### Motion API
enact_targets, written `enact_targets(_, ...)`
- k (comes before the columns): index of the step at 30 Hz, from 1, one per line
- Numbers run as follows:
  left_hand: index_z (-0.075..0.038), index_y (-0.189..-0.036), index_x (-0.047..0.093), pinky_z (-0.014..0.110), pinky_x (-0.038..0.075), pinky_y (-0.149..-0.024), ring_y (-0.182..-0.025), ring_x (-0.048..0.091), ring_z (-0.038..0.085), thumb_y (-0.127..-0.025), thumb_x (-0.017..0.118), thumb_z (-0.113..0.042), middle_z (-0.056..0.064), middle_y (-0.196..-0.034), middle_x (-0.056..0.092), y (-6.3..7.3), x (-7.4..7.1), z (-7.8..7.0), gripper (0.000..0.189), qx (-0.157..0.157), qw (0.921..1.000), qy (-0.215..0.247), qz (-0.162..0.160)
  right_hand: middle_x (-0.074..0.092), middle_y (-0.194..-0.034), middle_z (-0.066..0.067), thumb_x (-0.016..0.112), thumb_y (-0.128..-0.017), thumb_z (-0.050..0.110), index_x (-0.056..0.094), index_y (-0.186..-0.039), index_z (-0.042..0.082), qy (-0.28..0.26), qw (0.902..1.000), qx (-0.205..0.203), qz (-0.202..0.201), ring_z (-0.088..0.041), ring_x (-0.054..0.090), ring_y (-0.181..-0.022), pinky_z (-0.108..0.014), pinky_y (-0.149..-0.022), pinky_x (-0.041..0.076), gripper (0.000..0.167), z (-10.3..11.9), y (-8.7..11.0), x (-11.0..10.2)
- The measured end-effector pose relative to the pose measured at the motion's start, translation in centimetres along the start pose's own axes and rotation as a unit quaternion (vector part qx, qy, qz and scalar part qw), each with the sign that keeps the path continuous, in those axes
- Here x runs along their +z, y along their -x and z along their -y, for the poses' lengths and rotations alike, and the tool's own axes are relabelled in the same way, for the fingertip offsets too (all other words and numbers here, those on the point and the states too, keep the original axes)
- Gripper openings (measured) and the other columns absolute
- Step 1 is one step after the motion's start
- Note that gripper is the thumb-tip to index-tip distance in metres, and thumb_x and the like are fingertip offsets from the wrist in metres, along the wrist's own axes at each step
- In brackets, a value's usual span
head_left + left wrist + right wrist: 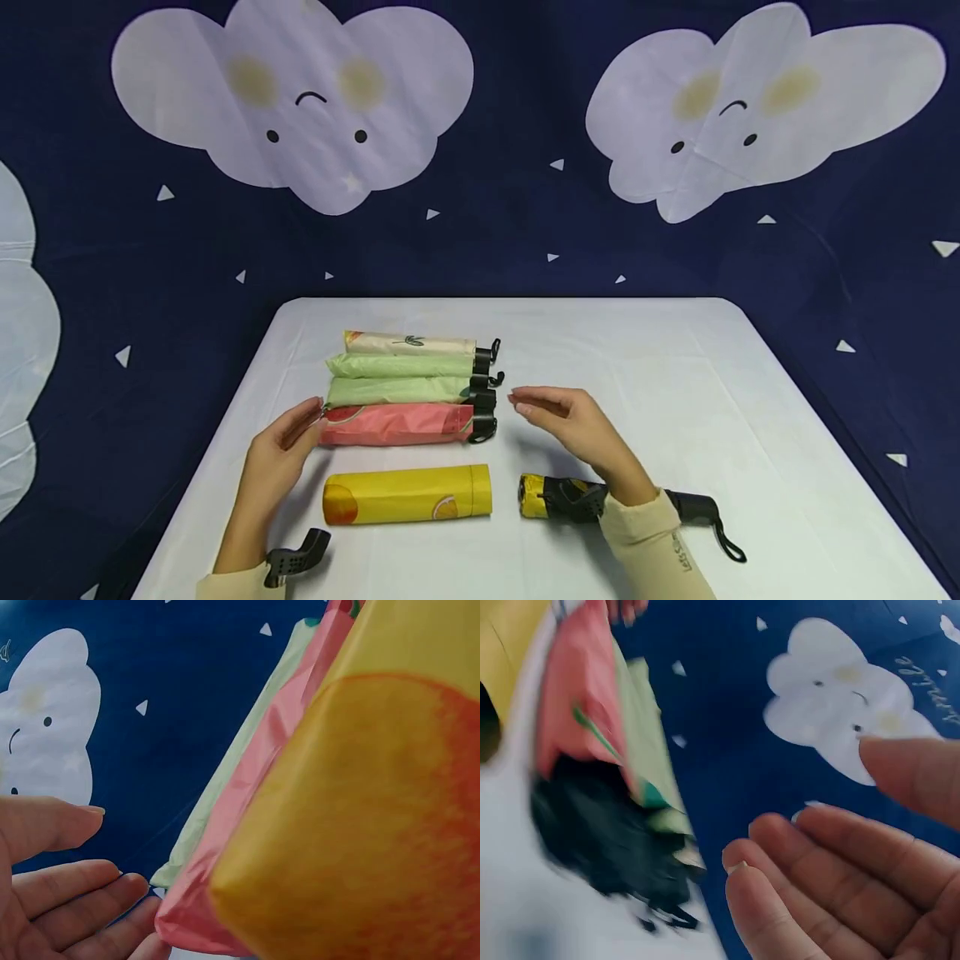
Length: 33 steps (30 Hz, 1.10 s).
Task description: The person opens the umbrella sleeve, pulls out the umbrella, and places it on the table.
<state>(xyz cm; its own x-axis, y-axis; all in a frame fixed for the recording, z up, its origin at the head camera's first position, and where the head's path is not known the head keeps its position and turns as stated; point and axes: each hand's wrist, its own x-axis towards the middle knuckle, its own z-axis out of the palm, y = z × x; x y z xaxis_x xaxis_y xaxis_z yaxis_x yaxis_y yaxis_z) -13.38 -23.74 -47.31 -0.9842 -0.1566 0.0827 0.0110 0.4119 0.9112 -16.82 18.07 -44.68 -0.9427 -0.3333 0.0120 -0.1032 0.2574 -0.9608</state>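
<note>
Several folded umbrellas in sleeves lie side by side: a cream umbrella (435,344) at the back, two light green umbrellas (405,390), and a red-pink umbrella (412,424) in front. At the red-pink umbrella's left end is my left hand (277,467), fingers loosely bent and gripping nothing; whether the fingertips touch it I cannot tell. My right hand (581,429) hovers apart from the black handles (483,421), its fingers relaxed and holding nothing. Nearer me lies a yellow sleeve (408,494) with a fruit print. A black and yellow umbrella (693,507) is partly hidden beneath my right forearm.
All of it lies on a white table (637,350) with rounded far corners. Behind stands a dark blue cloth (510,217) printed with clouds and small triangles. A black wrist mount (300,554) juts from my left sleeve.
</note>
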Motion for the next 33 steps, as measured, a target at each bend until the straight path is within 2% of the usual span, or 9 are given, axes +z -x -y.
enact_targets(3, 0.003, -0.144, 0.054, 0.004, 0.043, -0.088, -0.112, 0.054, -0.012, -0.103, 0.065, -0.021, 0.020, -0.142, 0.058, 0.0, 0.2, 0.4, 0.049, 0.004, 1.0000, 0.004, 0.001, 0.067, -0.131, -0.015, 0.071, -0.099, 0.025, 0.066, -0.133, 0.000, -0.021, 0.9995, 0.025, 0.007, -0.026, 0.065, -0.120, -0.033, -0.096, 0.055, 0.042, -1.6, -0.4, 1.4)
enact_targets(7, 0.005, -0.142, 0.055, 0.004, 0.045, -0.086, -0.104, 0.055, -0.018, -0.102, 0.066, -0.020, 0.023, -0.140, 0.059, 0.0, 0.2, 1.0, 0.049, -0.014, 0.9997, 0.016, -0.009, 0.066, -0.129, -0.023, 0.070, -0.099, 0.016, 0.064, -0.133, -0.006, -0.041, 0.9981, 0.045, -0.003, -0.034, 0.066, -0.116, -0.038, -0.093, 0.057, 0.041, -3.4, -0.7, 2.5)
enact_targets(12, 0.005, -0.145, 0.052, 0.004, 0.045, -0.084, -0.099, 0.053, -0.021, -0.102, 0.066, -0.026, 0.025, -0.142, 0.056, 0.0, 0.0, 1.9, 0.055, -0.043, 0.9989, 0.013, 0.015, 0.066, -0.130, -0.023, 0.068, -0.100, 0.014, 0.061, -0.135, -0.007, -0.078, 0.9947, 0.066, 0.008, -0.033, 0.067, -0.115, -0.035, -0.093, 0.057, 0.042, -4.8, -1.0, 2.9)
enact_targets(16, 0.002, -0.147, 0.051, 0.003, 0.044, -0.084, -0.101, 0.053, -0.020, -0.101, 0.068, -0.028, 0.025, -0.143, 0.056, 0.0, 0.1, 2.7, 0.058, -0.051, 0.9983, 0.017, 0.022, 0.060, -0.142, -0.015, 0.067, -0.101, 0.022, 0.055, -0.145, 0.001, -0.040, 0.9955, 0.066, 0.054, -0.025, 0.065, -0.120, -0.031, -0.098, 0.053, 0.050, -5.3, -1.2, 3.2)
enact_targets(21, 0.002, -0.150, 0.048, 0.001, 0.041, -0.087, -0.104, 0.050, -0.021, -0.102, 0.067, -0.028, 0.026, -0.145, 0.053, -0.2, 0.3, 3.4, 0.060, -0.031, 0.9992, 0.003, 0.025, 0.049, -0.153, -0.012, 0.066, -0.102, 0.025, 0.046, -0.152, 0.004, -0.010, 0.9948, 0.044, 0.091, -0.025, 0.056, -0.131, -0.041, -0.108, 0.046, 0.058, -5.5, -1.2, 3.4)
enact_targets(23, 0.002, -0.150, 0.047, 0.000, 0.039, -0.087, -0.112, 0.053, -0.012, -0.102, 0.066, -0.029, 0.026, -0.146, 0.052, -0.3, 0.3, 3.6, 0.060, -0.029, 0.9991, -0.016, 0.028, 0.047, -0.154, -0.013, 0.066, -0.102, 0.027, 0.045, -0.153, 0.003, -0.012, 0.9942, 0.045, 0.097, -0.027, 0.053, -0.134, -0.044, -0.110, 0.044, 0.060, -5.5, -1.2, 3.5)
enact_targets(26, 0.001, -0.151, 0.047, -0.001, 0.037, -0.086, -0.125, 0.056, 0.012, -0.101, 0.067, -0.034, 0.025, -0.147, 0.051, -0.3, 0.3, 3.7, 0.063, -0.042, 0.9978, -0.038, 0.034, 0.047, -0.155, -0.013, 0.066, -0.102, 0.030, 0.045, -0.153, 0.003, -0.008, 0.9938, 0.049, 0.099, -0.027, 0.049, -0.138, -0.046, -0.112, 0.041, 0.061, -5.6, -1.3, 3.6)
enact_targets(28, 0.000, -0.151, 0.048, -0.001, 0.037, -0.086, -0.125, 0.056, 0.013, -0.100, 0.068, -0.034, 0.024, -0.146, 0.052, -0.3, 0.3, 3.8, 0.064, -0.046, 0.9975, -0.038, 0.039, 0.049, -0.153, -0.012, 0.067, -0.101, 0.030, 0.047, -0.152, 0.004, -0.001, 0.9946, 0.051, 0.091, -0.027, 0.050, -0.137, -0.047, -0.112, 0.042, 0.060, -5.7, -1.2, 3.7)
enact_targets(33, -0.002, -0.148, 0.052, 0.003, 0.042, -0.087, -0.107, 0.052, -0.016, -0.098, 0.072, -0.033, 0.019, -0.145, 0.056, -0.3, 0.8, 4.2, 0.063, -0.040, 0.9979, -0.011, 0.049, 0.059, -0.143, -0.011, 0.071, -0.098, 0.025, 0.057, -0.146, 0.006, 0.028, 0.9971, 0.062, 0.035, -0.022, 0.061, -0.124, -0.037, -0.101, 0.050, 0.053, -6.0, -1.1, 3.6)
